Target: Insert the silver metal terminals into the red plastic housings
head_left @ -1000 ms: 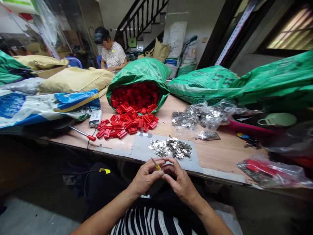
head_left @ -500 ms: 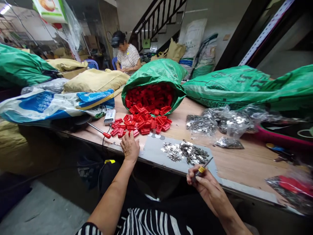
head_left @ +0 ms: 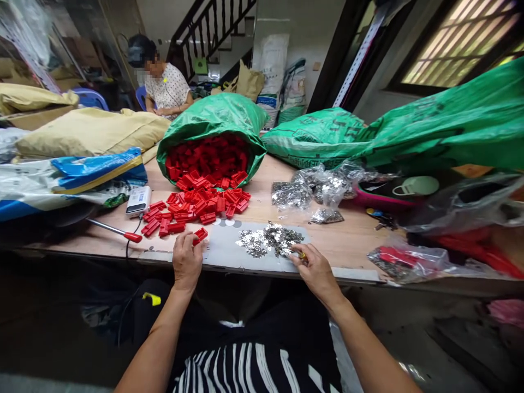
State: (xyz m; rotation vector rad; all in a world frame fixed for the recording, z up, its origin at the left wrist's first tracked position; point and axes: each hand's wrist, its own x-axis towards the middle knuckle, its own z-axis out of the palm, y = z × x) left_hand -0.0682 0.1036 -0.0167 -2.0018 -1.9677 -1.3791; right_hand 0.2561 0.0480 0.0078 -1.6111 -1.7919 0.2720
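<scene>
Between the thumb and fingers of my left hand is a small red plastic piece, held over the left end of a grey mat. My right hand is closed round a small screwdriver with a yellow band, most of it hidden by the fingers. Its fingertips are at the right edge of a pile of small shiny metal plates on the mat. A heap of red plastic pieces spills from the mouth of a green sack beyond my left hand.
A red-tipped metal rod and a white device with a cable lie at left. Clear bags of metal parts and a pink-rimmed container stand at right. Across the table, a person sits with head bowed.
My left hand has picked a red plastic piece from the heap and brought it over the mat. My right hand has moved to the metal pile with the screwdriver. The view has turned right.
</scene>
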